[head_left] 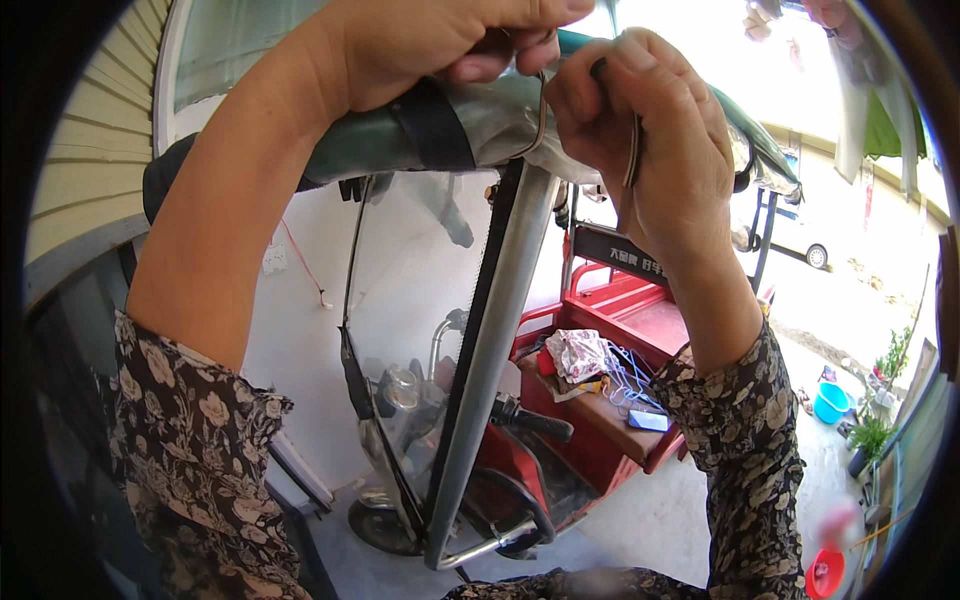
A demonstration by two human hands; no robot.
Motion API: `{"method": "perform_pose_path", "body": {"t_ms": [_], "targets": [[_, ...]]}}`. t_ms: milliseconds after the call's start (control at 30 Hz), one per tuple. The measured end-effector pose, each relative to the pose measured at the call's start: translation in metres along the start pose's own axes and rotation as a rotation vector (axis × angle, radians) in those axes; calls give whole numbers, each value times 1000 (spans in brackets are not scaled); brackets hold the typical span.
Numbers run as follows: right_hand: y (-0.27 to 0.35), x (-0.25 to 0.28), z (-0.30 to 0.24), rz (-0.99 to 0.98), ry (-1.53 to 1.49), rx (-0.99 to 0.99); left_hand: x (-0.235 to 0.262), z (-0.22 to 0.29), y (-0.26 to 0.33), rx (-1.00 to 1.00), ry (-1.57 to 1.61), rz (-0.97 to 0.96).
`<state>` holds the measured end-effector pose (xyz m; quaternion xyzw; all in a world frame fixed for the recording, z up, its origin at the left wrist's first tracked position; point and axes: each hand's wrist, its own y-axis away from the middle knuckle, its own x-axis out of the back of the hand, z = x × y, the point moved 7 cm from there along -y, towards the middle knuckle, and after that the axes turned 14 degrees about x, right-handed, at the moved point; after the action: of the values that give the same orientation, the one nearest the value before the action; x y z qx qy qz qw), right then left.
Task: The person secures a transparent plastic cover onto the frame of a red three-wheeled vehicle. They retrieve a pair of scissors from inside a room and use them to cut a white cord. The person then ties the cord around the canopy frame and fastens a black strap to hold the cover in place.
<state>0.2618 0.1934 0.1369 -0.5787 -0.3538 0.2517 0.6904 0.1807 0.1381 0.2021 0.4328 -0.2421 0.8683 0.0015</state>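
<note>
Both my hands are raised at the front edge of a three-wheeler's canopy, where a green and clear plastic sheet is rolled up. My left hand is closed in a pinch above the roll, and its fingertips meet a thin grey strap that loops around the bundle. Closed just to the right, my right hand grips another length of strap, whose end hangs down along the palm. A wide black band also wraps the roll. Beneath it stands a grey metal post edged with a black zip strip.
The red cargo tricycle has a handlebar grip below my hands. Its seat carries a patterned cloth, blue hangers and a phone. Basins and plants stand at the right; a white wall is behind.
</note>
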Motion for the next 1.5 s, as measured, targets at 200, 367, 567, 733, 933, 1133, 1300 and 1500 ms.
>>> {"method": "perform_pose_path", "body": {"t_ms": [200, 367, 567, 733, 933, 1133, 1300, 1500], "targets": [[5, -6, 4, -94, 360, 175, 9, 7, 5, -230, -501, 366], [20, 11, 15, 18, 341, 160, 18, -5, -5, -99, -334, 347], [-4, 6, -5, -148, 695, 28, -13, 26, 23, -363, -344, 417], [-21, -1, -8, -165, 734, 133, -37, 45, 51, -556, -604, 632], [-7, 4, -6, -101, 817, 72, -30, 45, 35, -55, -373, 232], [0, 27, 4, 143, 348, -174, -32, 29, 20, 210, -243, 302], [1, 28, 2, 211, 133, -180, -24, 26, 20, 37, -399, 345], [4, 43, 8, 351, 10, -330, -44, 29, 33, -456, -861, 481]]}}
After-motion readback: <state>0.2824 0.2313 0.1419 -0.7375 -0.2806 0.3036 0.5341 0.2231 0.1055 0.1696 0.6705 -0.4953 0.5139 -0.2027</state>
